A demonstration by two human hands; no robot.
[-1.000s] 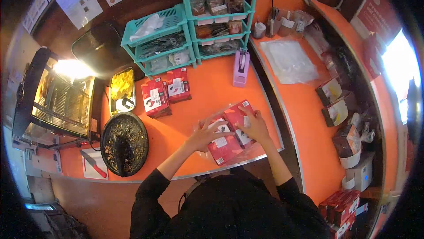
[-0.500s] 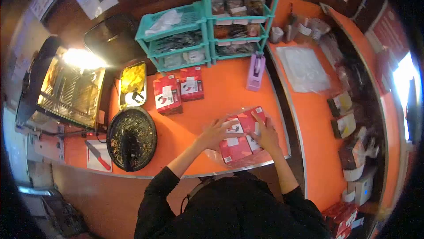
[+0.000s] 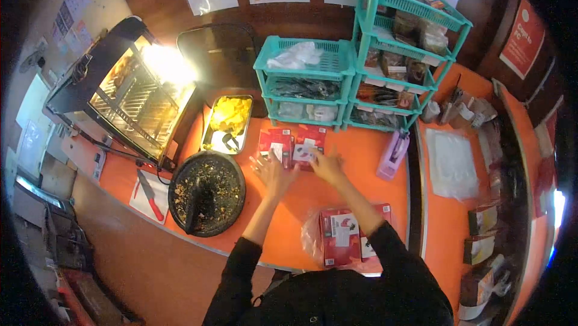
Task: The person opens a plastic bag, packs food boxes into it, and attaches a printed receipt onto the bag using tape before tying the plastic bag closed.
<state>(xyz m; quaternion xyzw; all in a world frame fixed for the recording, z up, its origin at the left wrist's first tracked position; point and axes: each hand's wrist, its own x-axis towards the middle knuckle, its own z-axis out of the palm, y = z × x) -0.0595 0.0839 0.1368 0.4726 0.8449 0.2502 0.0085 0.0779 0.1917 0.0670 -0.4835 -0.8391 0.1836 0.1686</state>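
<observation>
Head view: "Why do the hands sit so far forward?"

"Probably to flank two red boxes (image 3: 274, 138), side by side at mid-counter. The left hand (image 3: 275, 176) is spread wide; the right hand (image 3: 326, 166) reaches over the right-hand box, its grip unclear."

"And the room around them?"

"Orange counter (image 3: 361, 151) shows between the right hand and the purple tape dispenser (image 3: 395, 154). A black mortar (image 3: 239, 205) limits the left; more boxes (image 3: 332, 252) lie at the near edge."

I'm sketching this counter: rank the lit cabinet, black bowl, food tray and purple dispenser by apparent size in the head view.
Largest to smallest:
Lit cabinet
Black bowl
Food tray
Purple dispenser
</observation>
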